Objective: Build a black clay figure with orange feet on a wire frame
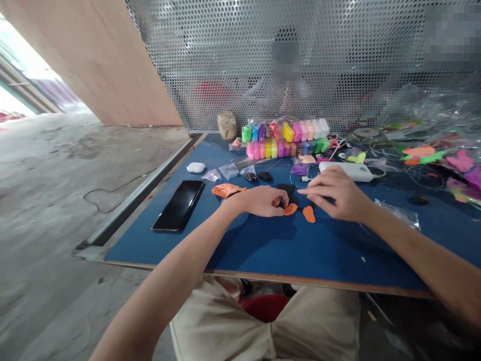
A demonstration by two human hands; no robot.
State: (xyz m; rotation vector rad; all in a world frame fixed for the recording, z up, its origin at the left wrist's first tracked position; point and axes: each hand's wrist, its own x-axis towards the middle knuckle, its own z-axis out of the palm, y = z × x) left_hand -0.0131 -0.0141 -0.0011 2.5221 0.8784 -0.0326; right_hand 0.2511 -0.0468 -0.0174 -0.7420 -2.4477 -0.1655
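My left hand (263,200) rests on the blue tabletop (263,245) with its fingers curled, pinching a small orange clay piece (290,209). A second orange clay piece (309,214) lies just to the right of it. My right hand (338,193) lies over a black clay shape (287,189), fingers held together and pointing left, touching it. An opened orange clay packet (225,190) lies left of my left hand.
A black phone (178,204) and a white earbud case (196,167) lie at the left. Packs of coloured clay (285,138) stand at the back before a perforated metal screen (300,60). A white power bank (349,170) and finished clay shapes (424,153) lie to the right.
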